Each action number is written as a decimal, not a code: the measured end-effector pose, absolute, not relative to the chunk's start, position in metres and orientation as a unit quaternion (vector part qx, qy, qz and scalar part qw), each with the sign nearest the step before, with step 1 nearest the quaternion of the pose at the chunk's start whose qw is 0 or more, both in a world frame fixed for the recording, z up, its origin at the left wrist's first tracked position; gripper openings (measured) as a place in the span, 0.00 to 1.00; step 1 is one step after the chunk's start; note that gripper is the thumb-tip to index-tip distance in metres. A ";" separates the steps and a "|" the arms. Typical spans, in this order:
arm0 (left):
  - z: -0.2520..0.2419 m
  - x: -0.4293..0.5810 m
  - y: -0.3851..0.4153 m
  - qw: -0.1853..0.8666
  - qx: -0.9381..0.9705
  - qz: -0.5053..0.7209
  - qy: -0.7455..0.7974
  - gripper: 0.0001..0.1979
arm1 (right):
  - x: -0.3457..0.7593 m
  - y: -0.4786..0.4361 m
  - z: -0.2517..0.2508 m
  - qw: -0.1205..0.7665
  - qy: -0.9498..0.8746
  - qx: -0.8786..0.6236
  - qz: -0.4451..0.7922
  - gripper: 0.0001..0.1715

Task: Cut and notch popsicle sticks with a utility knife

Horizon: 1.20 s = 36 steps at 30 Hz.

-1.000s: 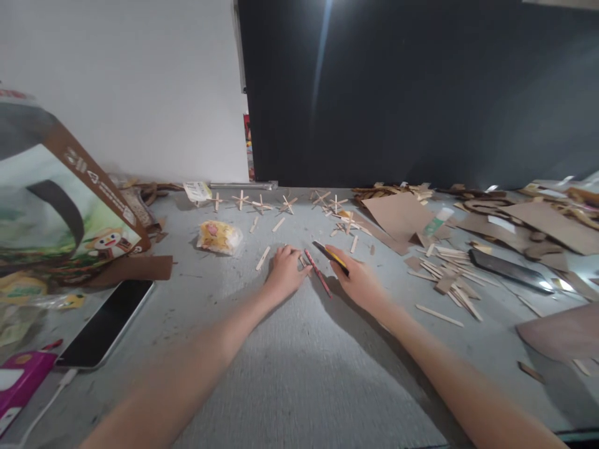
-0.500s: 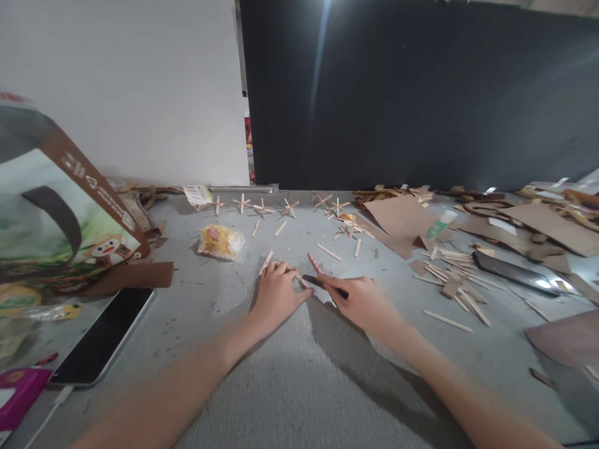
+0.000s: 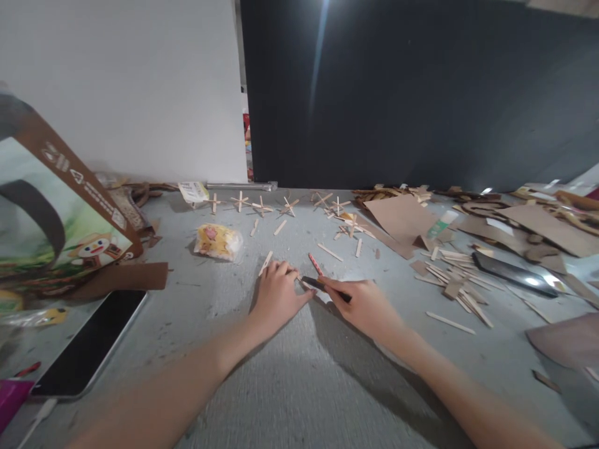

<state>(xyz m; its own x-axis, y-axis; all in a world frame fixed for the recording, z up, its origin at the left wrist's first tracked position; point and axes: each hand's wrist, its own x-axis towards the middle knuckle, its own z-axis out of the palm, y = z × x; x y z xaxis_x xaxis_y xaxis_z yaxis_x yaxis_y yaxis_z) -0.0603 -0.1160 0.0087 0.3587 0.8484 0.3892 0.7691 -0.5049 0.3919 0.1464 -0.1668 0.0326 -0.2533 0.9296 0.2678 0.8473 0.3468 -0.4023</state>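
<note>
My left hand point(image 3: 279, 294) rests on the grey table, its thumb and fingers closed around a small wooden stick point(image 3: 305, 284) that is mostly hidden. In my right hand point(image 3: 367, 305) is a slim black knife point(image 3: 314, 283), its front end meeting the stick by my left fingertips. A red patterned rod point(image 3: 315, 264) shows just beyond my right fingers; whether they touch it I cannot tell. Close to my left knuckles lies another wooden stick point(image 3: 266, 263). Farther back stand several star-shaped pieces of crossed sticks point(image 3: 289, 206).
A yellow packet point(image 3: 218, 241) lies left of centre. Loose wooden sticks point(image 3: 461, 284), brown cardboard point(image 3: 397, 218), a glue stick point(image 3: 442, 224) and a dark glossy object point(image 3: 515, 274) are on the right. On the left are a phone point(image 3: 91, 343) with a cable and a printed box point(image 3: 70, 206).
The view has shifted slightly, so the box and phone sit farther left. Both hands keep nearly the same place and grip, with the black knife still at the stick.
</note>
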 end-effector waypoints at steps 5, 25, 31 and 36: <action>0.009 -0.060 -0.117 0.072 0.820 0.271 0.500 0.15 | 0.145 -0.168 0.034 0.219 -0.783 -0.576 0.086 0.21; 0.007 -0.060 -0.117 0.062 0.822 0.266 0.499 0.15 | 0.146 -0.169 0.032 0.216 -0.788 -0.570 0.086 0.21; 0.008 -0.060 -0.117 0.065 0.823 0.263 0.500 0.15 | 0.145 -0.170 0.033 0.202 -0.791 -0.574 0.066 0.22; 0.008 -0.060 -0.117 0.057 0.825 0.256 0.501 0.17 | 0.145 -0.171 0.032 0.191 -0.797 -0.571 0.053 0.22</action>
